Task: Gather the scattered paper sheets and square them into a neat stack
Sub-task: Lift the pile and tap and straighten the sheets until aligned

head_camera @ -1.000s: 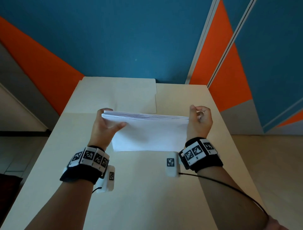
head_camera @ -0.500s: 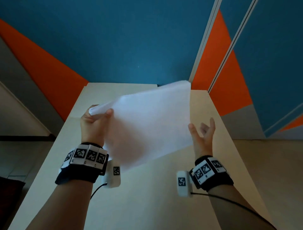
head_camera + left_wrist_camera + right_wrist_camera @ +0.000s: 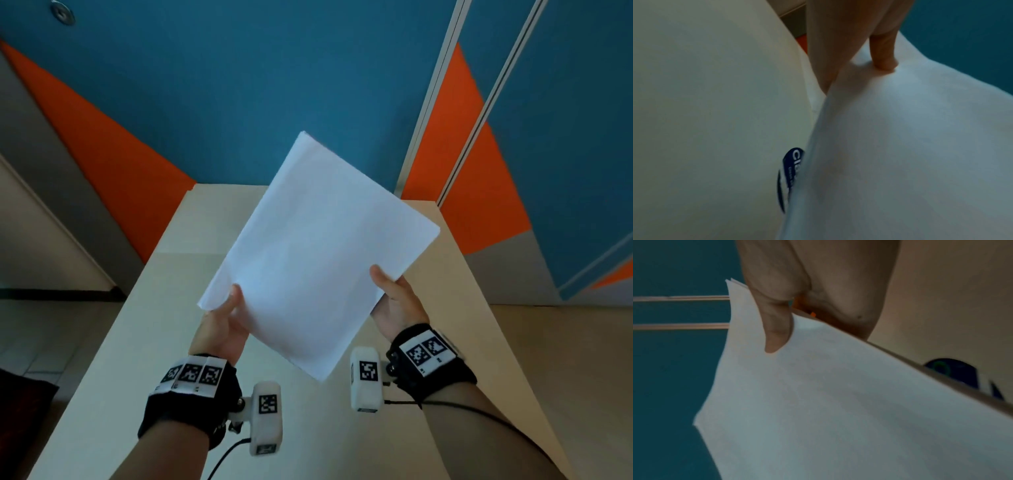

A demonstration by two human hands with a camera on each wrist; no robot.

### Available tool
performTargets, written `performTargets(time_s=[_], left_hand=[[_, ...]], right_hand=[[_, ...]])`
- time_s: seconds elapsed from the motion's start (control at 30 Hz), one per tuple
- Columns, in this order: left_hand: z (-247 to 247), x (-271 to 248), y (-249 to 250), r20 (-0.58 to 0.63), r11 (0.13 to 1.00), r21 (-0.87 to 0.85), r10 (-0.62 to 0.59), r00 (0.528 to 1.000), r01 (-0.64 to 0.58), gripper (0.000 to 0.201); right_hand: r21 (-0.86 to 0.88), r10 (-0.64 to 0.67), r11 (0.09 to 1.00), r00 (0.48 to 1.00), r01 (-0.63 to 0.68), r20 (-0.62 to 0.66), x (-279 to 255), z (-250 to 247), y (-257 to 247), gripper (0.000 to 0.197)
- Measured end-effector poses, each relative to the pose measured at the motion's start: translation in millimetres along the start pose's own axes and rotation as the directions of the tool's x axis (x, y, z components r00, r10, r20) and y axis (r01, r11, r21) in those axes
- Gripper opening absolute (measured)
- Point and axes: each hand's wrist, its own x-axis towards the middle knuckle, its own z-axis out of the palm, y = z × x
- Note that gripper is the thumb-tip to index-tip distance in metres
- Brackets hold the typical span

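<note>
1. The paper stack (image 3: 318, 253) hangs tilted above the bench (image 3: 144, 342), now turned lengthwise.
2. The left hand (image 3: 222, 325) still pinches its near-left corner.
3. The right hand (image 3: 397, 301), earlier spread free, now grips the right edge.

An office-like room: pale table (image 3: 144, 342), teal-and-orange panelled wall (image 3: 239, 85), tiled floor (image 3: 51, 342).

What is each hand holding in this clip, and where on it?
Both hold the paper stack, lifted off the table. The left hand pinches its left corner; the right hand pinches its right edge, thumb on top.
</note>
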Motion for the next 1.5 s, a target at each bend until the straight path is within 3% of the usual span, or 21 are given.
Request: performTargets(time_s=[0.1, 0.17, 0.27, 0.33, 0.4, 0.5, 0.57, 0.7, 0.77, 0.87, 1.0, 1.1, 1.2, 1.37, 1.5], left_hand=[[-13.4, -2.4, -7.4, -0.016, 0.999, 0.037, -0.027, 1.000, 0.027, 0.029], [-20.1, -2.6, -3.6, -0.050, 0.985, 0.171, -0.007, 0.999, 0.015, 0.021], [-15.4, -3.6, 14.0, 0.118, 0.896, 0.432, 0.053, 0.992, -0.100, 0.043], [-5.4, -1.4, 26.3, 0.213, 0.873, 0.464, 0.058, 0.975, -0.153, 0.062], [8.9, -2.3, 34.0, 0.228, 0.873, 0.442, 0.112, 0.967, -0.206, 0.058], [27.1, -7.0, 37.5, 0.190, 0.840, 0.437, 0.263, 0.946, -0.321, 0.035], [32.5, -7.8, 34.8, 0.193, 0.820, 0.436, 0.319, 0.928, -0.372, 0.032], [31.2, -9.0, 17.8, 0.201, 0.786, 0.526, 0.257, 0.945, -0.326, 0.027], [28.7, -7.6, 14.1, 0.188, 0.780, 0.547, 0.239, 0.953, -0.304, 0.042], [30.7, -8.4, 18.0, 0.192, 0.801, 0.482, 0.299, 0.935, -0.355, 0.061], [50.0, -17.3, 27.4, 0.179, 0.804, 0.380, 0.422, 0.889, -0.458, 0.038], [61.5, -21.4, 31.6, 0.177, 0.788, 0.357, 0.470, 0.864, -0.502, 0.033], [69.9, -23.5, 31.2, 0.125, 0.776, 0.361, 0.509, 0.852, -0.517, 0.016], [81.4, -19.5, 31.0, -0.043, 0.699, 0.455, 0.636, 0.771, -0.552, 0.037], [87.2, -11.9, 33.0, -0.113, 0.701, 0.463, 0.654, 0.748, -0.543, 0.029]], right_hand=[[-0.136, -0.107, 0.985, 0.994, 0.109, 0.022, -3.5, 12.8, -18.1, 0.041], [-0.227, -0.162, 0.959, 0.985, 0.170, 0.054, -5.9, 17.1, -29.0, 0.035], [-0.375, -0.187, 0.903, 0.978, 0.209, 0.095, -9.5, 19.7, -34.8, 0.009], [-0.504, -0.176, 0.841, 0.980, 0.199, 0.093, -10.6, 16.7, -28.2, 0.025], [-0.557, -0.175, 0.806, 0.980, 0.200, 0.098, -14.7, 17.6, -20.7, 0.029], [-0.522, -0.212, 0.827, 0.976, 0.211, 0.058, -16.9, 16.6, -17.8, 0.032], [-0.506, -0.235, 0.836, 0.972, 0.211, 0.016, -17.3, 14.5, -17.6, 0.041], [-0.546, -0.163, 0.831, 0.985, 0.107, -0.055, -21.3, 8.4, -7.4, 0.016], [-0.572, -0.170, 0.815, 0.981, 0.089, -0.089, -22.3, 5.6, -6.1, 0.024], [-0.592, -0.275, 0.787, 0.958, 0.175, -0.081, -23.2, 10.7, -13.1, 0.040], [-0.493, -0.355, 0.828, 0.930, 0.267, -0.093, -25.9, 31.7, -24.1, 0.051], [-0.437, -0.369, 0.851, 0.923, 0.290, -0.106, -23.9, 40.6, -26.2, 0.044], [-0.468, -0.424, 0.826, 0.893, 0.314, -0.149, -19.6, 45.4, -25.9, 0.033], [-0.448, -0.530, 0.811, 0.795, 0.375, -0.295, -5.2, 50.2, -26.3, 0.037], [-0.503, -0.582, 0.773, 0.746, 0.385, -0.324, 3.9, 48.7, -27.2, 0.034]])
